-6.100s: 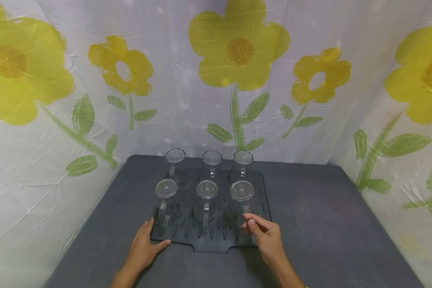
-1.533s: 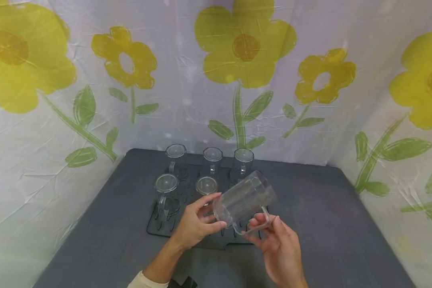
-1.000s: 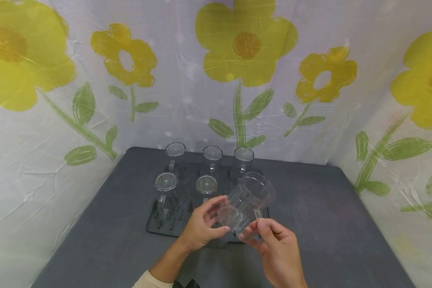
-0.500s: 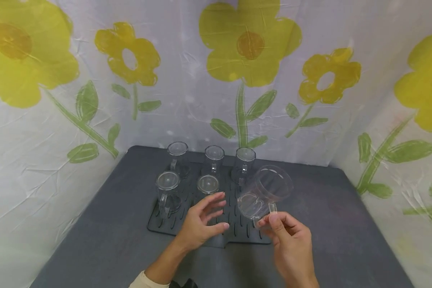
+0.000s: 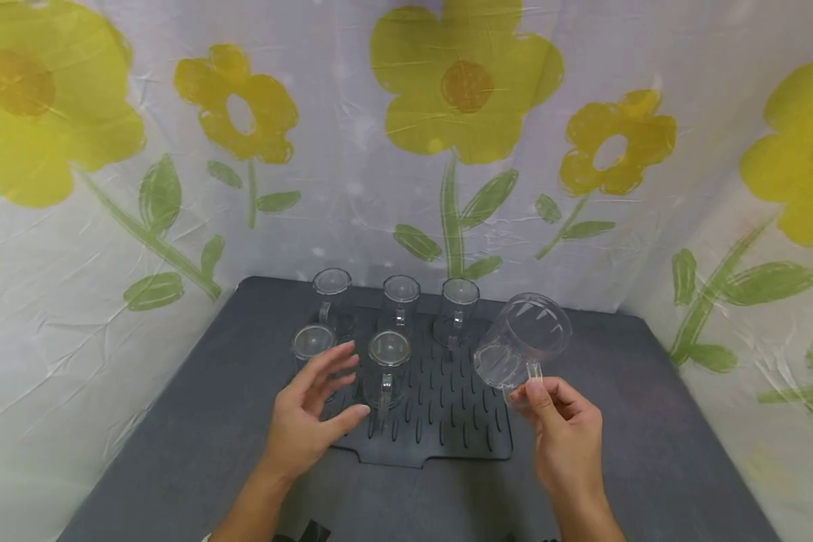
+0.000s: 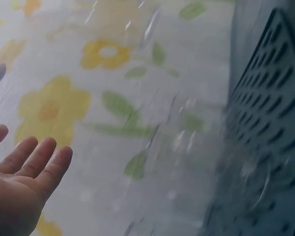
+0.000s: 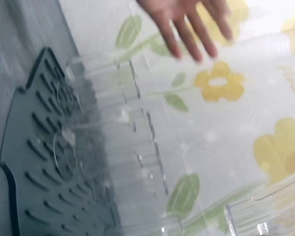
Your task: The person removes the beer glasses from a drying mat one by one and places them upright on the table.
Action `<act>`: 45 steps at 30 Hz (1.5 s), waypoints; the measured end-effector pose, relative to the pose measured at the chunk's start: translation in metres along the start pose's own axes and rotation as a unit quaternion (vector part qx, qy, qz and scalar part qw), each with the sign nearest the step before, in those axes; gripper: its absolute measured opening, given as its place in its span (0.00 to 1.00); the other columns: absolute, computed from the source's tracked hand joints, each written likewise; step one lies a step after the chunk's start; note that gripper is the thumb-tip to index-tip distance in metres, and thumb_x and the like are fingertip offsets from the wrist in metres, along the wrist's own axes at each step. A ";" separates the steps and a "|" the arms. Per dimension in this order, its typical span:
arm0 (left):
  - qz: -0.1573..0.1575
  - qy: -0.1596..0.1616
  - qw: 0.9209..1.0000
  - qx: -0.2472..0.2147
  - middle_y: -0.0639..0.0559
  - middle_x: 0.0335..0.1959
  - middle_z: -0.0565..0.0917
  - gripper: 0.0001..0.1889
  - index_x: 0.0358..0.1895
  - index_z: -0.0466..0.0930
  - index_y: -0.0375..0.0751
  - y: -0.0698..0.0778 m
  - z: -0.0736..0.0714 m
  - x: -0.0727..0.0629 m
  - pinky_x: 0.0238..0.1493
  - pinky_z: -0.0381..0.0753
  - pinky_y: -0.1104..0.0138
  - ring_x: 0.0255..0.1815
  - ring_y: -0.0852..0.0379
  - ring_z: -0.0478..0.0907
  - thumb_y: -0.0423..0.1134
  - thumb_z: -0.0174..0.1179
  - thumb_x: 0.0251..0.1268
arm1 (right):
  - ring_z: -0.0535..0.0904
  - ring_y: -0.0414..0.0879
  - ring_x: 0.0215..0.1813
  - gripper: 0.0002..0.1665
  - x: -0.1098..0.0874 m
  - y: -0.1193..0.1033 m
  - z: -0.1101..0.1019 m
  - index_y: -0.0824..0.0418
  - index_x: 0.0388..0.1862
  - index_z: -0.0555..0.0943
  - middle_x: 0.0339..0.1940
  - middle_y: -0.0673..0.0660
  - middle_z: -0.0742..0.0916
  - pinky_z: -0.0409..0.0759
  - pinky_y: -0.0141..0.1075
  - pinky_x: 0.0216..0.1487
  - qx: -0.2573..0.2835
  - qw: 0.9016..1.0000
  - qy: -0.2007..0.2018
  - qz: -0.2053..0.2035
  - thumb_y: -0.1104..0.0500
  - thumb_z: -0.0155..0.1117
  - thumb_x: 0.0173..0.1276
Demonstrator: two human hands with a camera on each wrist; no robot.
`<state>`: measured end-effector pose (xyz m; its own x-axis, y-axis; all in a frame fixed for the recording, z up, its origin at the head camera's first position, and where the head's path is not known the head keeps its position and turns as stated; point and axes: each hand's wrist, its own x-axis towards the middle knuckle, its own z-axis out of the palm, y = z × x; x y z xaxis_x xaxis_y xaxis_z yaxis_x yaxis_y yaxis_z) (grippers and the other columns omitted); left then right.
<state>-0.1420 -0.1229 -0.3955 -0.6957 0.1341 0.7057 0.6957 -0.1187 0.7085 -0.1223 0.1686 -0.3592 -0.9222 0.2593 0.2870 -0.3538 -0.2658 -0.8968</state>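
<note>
My right hand grips a clear mug by its handle, above the right part of a dark ridged drying mat. That mug is tilted, its mouth toward the upper right and its base toward the lower left. My left hand holds nothing; its fingers are spread and lightly bent, and they overlap the front left mug. Beside it stands the front middle mug, upside down with its handle toward me. In the right wrist view the held mug shows at the lower right.
Three more upturned clear mugs form the back row: a left one, a middle one and a right one. The mat lies on a dark grey table. A flower-printed curtain rises behind and at both sides.
The mug from the mat's front right spot has been lifted and turned over. My left hand has let go of its base and moved left; my right hand has carried it rightward.
</note>
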 end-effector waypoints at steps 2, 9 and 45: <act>0.026 0.015 1.000 -0.001 0.32 0.64 0.69 0.39 0.65 0.61 0.18 0.002 -0.012 -0.001 0.58 0.73 0.58 0.63 0.40 0.69 0.12 0.67 0.44 | 0.81 0.49 0.31 0.12 0.005 0.001 -0.002 0.80 0.27 0.75 0.24 0.60 0.83 0.82 0.39 0.46 -0.004 1.000 0.010 0.002 0.71 0.59 0.70; 0.076 0.058 0.995 -0.009 0.31 0.63 0.70 0.39 0.63 0.58 0.12 -0.002 -0.048 -0.007 0.59 0.72 0.60 0.63 0.40 0.68 0.15 0.69 0.45 | 0.80 0.49 0.30 0.14 0.027 0.005 -0.013 0.82 0.26 0.74 0.23 0.61 0.82 0.83 0.36 0.40 -0.015 0.999 0.027 -0.021 0.70 0.60 0.69; -0.331 0.083 0.910 0.237 0.33 0.70 0.61 0.49 0.74 0.55 0.33 -0.091 -0.096 -0.096 0.65 0.63 0.58 0.69 0.38 0.58 0.40 0.75 0.51 | 0.78 0.44 0.24 0.14 0.113 0.082 -0.075 0.78 0.22 0.74 0.20 0.57 0.81 0.80 0.30 0.28 -0.008 0.997 0.075 -0.033 0.72 0.59 0.69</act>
<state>-0.1553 -0.2195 -0.5268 -0.9803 -0.1329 0.1458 0.0860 0.3774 0.9221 -0.2440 0.2453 -0.4258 -0.8628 0.4115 0.2938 -0.4099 -0.2290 -0.8829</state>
